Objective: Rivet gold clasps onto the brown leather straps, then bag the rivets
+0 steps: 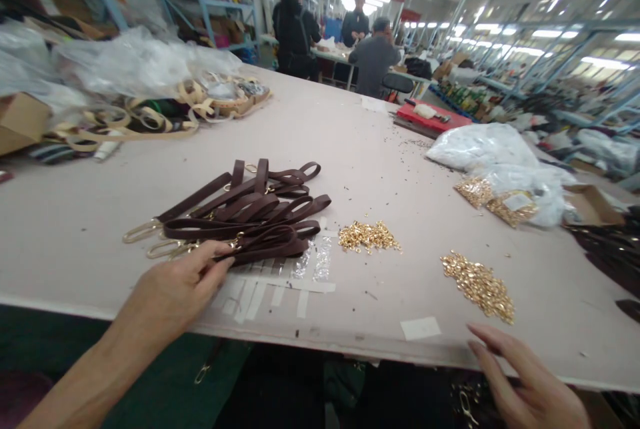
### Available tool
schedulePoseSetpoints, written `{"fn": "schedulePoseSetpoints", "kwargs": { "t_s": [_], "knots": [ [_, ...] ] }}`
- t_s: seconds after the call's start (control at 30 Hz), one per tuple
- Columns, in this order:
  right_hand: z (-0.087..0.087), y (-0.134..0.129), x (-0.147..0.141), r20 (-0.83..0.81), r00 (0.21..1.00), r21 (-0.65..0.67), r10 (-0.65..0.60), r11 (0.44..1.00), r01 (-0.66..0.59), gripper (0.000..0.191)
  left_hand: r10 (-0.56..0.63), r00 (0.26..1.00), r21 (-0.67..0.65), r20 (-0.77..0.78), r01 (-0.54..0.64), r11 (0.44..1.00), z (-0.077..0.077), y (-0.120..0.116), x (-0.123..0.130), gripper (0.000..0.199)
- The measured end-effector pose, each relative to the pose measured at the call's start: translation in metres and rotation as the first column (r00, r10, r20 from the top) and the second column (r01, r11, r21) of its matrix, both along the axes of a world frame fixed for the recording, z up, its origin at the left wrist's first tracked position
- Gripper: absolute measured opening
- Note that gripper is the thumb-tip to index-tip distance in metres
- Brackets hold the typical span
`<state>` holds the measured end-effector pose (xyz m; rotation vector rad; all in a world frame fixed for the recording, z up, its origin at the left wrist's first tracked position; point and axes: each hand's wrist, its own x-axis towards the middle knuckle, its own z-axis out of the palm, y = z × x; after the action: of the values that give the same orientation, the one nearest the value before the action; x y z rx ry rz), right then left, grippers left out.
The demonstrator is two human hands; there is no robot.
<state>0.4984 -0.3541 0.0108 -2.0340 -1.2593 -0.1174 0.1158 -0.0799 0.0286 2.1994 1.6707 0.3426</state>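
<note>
A pile of dark brown leather straps [260, 206] with gold-coloured metal hooks [141, 231] lies on the table, left of centre. My left hand [175, 286] is at the near side of this pile, thumb and fingers pinched on one leather strap [270, 246]. Over the front edge at the right, my right hand [525, 376] has its fingers stretched and apart, holding nothing that I can see. Just beyond it lies a heap of small gold metal pieces [480, 286]. A second gold heap [369, 236] sits between that one and the straps. Below the edge, beside my right hand, hangs another metal hook [466, 408].
Plastic bags [485, 147] and bags of gold pieces [513, 206] lie at the right, near an open cardboard box [593, 204]. Farther back is a red board [435, 117] with tools. Tan strips [145, 129] and plastic wrap [145, 59] crowd the left. Several people work beyond the table.
</note>
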Motion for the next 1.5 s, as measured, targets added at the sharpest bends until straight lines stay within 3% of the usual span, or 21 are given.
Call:
{"fn": "schedulePoseSetpoints", "kwargs": {
  "t_s": [0.07,0.13,0.27,0.43,0.57,0.73,0.8,0.87,0.97,1.07,1.17,1.23,1.33,1.5],
  "knots": [
    [-0.004,0.043,-0.024,0.097,0.957,-0.150,0.273,0.955,-0.257,0.026,0.022,0.998,-0.023,0.054,-0.020,1.000,0.004,-0.008,-0.002,0.032],
    [-0.009,0.085,-0.047,0.159,0.900,-0.231,0.407,0.901,-0.367,0.028,0.061,0.991,-0.075,0.117,-0.053,0.996,0.003,-0.014,-0.005,0.033],
    [-0.018,0.144,-0.075,0.301,0.829,-0.353,0.471,0.863,-0.362,0.032,0.103,0.985,-0.162,0.136,-0.080,0.984,-0.007,-0.017,-0.007,0.044],
    [-0.036,0.166,-0.074,0.410,0.748,-0.366,0.523,0.845,-0.390,0.036,0.029,0.995,-0.105,0.099,-0.019,0.994,-0.012,-0.025,0.000,0.033],
    [-0.050,0.169,-0.069,0.425,0.772,-0.227,0.472,0.882,-0.413,0.035,0.030,0.995,-0.025,0.094,-0.027,0.999,-0.012,-0.037,0.002,0.027],
    [-0.049,0.153,-0.065,0.246,0.909,0.006,0.336,0.937,-0.348,0.026,0.096,0.954,-0.023,0.284,-0.093,0.995,-0.018,-0.054,-0.003,0.014],
    [-0.045,0.144,-0.067,0.059,0.968,-0.005,0.243,0.970,-0.243,0.027,0.180,0.890,-0.100,0.419,-0.152,0.983,-0.020,-0.062,-0.004,0.008],
    [-0.039,0.136,-0.072,-0.175,0.972,-0.065,0.160,0.983,-0.173,0.031,0.301,0.751,-0.259,0.588,-0.177,0.949,-0.018,-0.071,-0.003,0.012],
    [-0.028,0.126,-0.090,-0.533,0.841,-0.059,0.091,0.988,-0.145,0.039,0.455,0.491,-0.506,0.743,-0.033,0.862,-0.012,-0.083,0.004,0.034],
    [-0.018,0.119,-0.113,-0.757,0.641,0.007,0.131,0.981,-0.192,0.035,0.492,0.407,-0.595,0.770,0.179,0.783,-0.007,-0.092,0.015,0.040],
    [-0.012,0.113,-0.131,-0.855,0.474,0.065,0.209,0.951,-0.302,0.024,0.477,0.458,-0.645,0.750,0.345,0.683,-0.010,-0.099,0.029,0.035],
    [-0.012,0.108,-0.136,-0.900,0.368,0.114,0.236,0.939,-0.325,0.019,0.440,0.504,-0.652,0.744,0.400,0.644,-0.014,-0.104,0.039,0.034],
    [-0.012,0.098,-0.136,-0.931,0.266,0.158,0.251,0.932,-0.325,0.014,0.331,0.553,-0.596,0.765,0.412,0.689,-0.015,-0.109,0.054,0.037],
    [-0.012,0.080,-0.131,-0.932,0.236,0.200,0.276,0.933,-0.301,0.010,0.127,0.608,-0.447,0.784,0.410,0.795,-0.006,-0.114,0.072,0.035]
  ]
}}
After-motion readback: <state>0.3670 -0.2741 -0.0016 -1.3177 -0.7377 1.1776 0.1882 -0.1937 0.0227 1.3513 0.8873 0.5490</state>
